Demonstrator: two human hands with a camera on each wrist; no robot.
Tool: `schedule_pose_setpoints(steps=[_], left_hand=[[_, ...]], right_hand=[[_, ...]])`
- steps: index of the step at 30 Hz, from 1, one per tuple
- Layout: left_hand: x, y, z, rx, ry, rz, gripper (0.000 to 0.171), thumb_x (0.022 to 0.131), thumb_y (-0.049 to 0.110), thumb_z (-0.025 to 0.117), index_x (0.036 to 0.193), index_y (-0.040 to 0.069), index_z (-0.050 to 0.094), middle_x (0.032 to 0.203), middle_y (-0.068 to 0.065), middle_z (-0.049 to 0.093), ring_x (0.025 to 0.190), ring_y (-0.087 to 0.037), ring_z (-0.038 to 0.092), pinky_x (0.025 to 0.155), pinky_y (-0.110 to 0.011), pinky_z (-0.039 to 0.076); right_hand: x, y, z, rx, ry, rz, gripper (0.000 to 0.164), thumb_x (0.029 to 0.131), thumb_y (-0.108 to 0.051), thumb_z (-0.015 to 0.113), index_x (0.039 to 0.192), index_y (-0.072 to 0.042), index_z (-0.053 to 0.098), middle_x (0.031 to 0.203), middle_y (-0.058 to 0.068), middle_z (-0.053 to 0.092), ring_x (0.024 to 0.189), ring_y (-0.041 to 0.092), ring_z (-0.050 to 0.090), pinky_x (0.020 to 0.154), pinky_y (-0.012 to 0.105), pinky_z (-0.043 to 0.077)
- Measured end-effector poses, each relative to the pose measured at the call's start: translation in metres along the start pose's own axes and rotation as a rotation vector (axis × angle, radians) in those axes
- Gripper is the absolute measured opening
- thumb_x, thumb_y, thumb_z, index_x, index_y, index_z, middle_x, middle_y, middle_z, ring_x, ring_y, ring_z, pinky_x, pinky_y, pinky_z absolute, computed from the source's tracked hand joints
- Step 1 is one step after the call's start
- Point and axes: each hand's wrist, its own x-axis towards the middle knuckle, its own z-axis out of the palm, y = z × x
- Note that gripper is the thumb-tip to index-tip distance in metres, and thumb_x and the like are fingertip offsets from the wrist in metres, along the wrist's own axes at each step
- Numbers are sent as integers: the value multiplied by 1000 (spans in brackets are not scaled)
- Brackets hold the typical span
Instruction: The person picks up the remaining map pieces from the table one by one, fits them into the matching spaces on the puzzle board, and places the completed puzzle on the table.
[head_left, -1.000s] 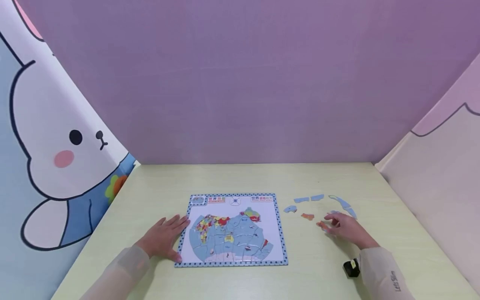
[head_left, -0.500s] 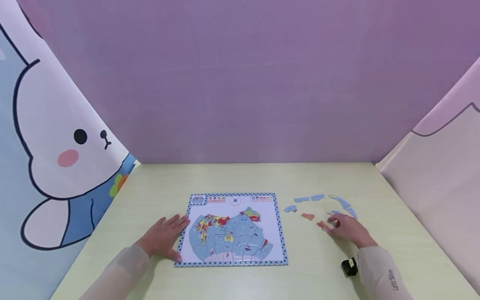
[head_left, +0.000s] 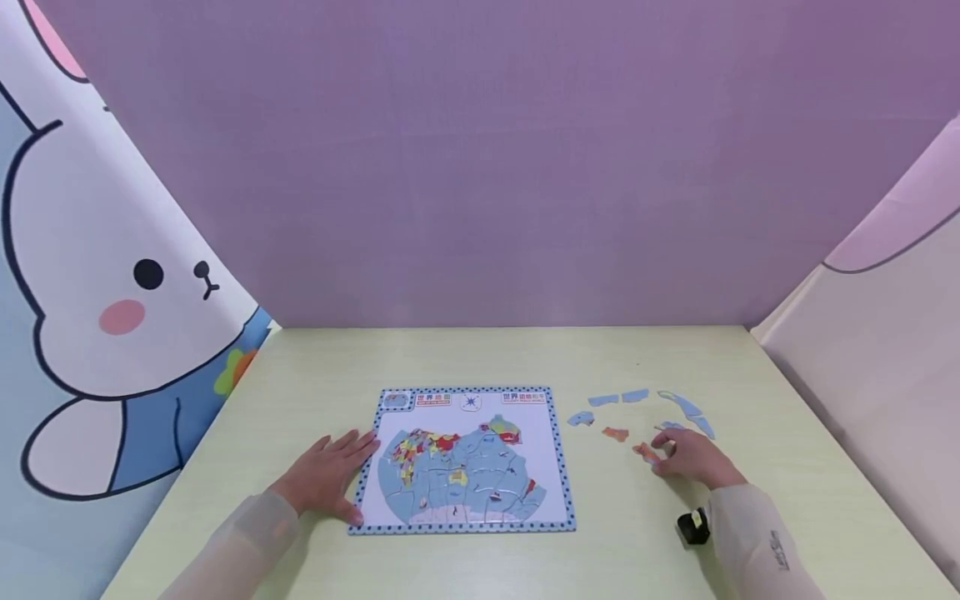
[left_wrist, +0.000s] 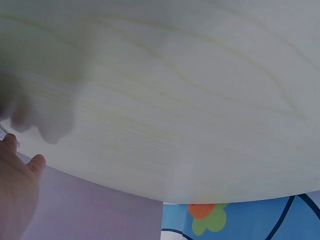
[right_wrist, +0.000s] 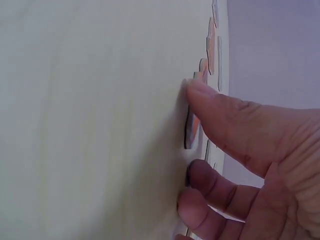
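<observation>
The orange piece (head_left: pixel 642 450) lies on the table, to the right of the board, at the near side of a loose group of puzzle pieces. The right hand (head_left: pixel 693 460) is at this piece: its thumb touches it, and the other fingers are bent, their tips low, near the table surface. Whether the piece is pinched or only touched, I cannot tell. A small blue piece (head_left: pixel 667 426) is partly hidden by the same hand. Near these, to the left, lie a red-orange piece (head_left: pixel 616 434) and a blue piece with a notch (head_left: pixel 581 418). Farther back there are two narrow blue strips (head_left: pixel 618 397), and behind the right hand a curved strip (head_left: pixel 684 406) with one more blue piece (head_left: pixel 703 426) just beside its end.

The board (head_left: pixel 551 493) has a blue dotted border. On it the joined pieces make a map (head_left: pixel 480 462), with white areas at its upper middle and right side. The left hand (head_left: pixel 326 473) is spread and relaxed, grasping nothing; its fingertips and thumb rest on the left edge of the board.

Beside the right sleeve (head_left: pixel 757 529) there is a small black object (head_left: pixel 693 527). The table (head_left: pixel 315 367) is pale, with a purple wall (head_left: pixel 480 167) behind it and a cartoon animal (head_left: pixel 90 233) at the left.
</observation>
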Motion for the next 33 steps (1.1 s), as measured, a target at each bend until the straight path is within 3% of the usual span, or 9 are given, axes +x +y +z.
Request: schedule_pose_setpoints(steps=[6,14,25,33], left_hand=[[-1,-2,0,-20,-3,10,114,60,70,74,147,8,37,154,-8,32,141,-37,23,109,-63,19],[-3,-2,-1,-31,-6,13,114,60,70,74,147,8,36,154,-9,32,141,-38,23,109,-63,18],[-2,-3,-3,-32,1,11,114,59,71,73,148,9,36,154,-9,31,142,-38,22,109,-63,17],[-1,-3,-2,-41,-13,0,114,59,70,74,148,10,36,155,-7,30,142,-37,20,109,-63,15]], right_hand=[[3,-2,2,0,5,-6,32,71,-13,80,95,0,64,105,23,61,83,26,56,76,45,48],[3,-5,5,4,-2,35,21,71,-12,79,82,-1,64,81,3,61,73,16,51,67,33,45],[2,-14,2,-31,6,104,21,72,-12,79,83,1,68,86,5,65,76,19,55,68,36,48],[0,-15,2,-21,13,119,20,72,-12,79,81,-1,64,81,4,61,74,19,53,65,34,45]])
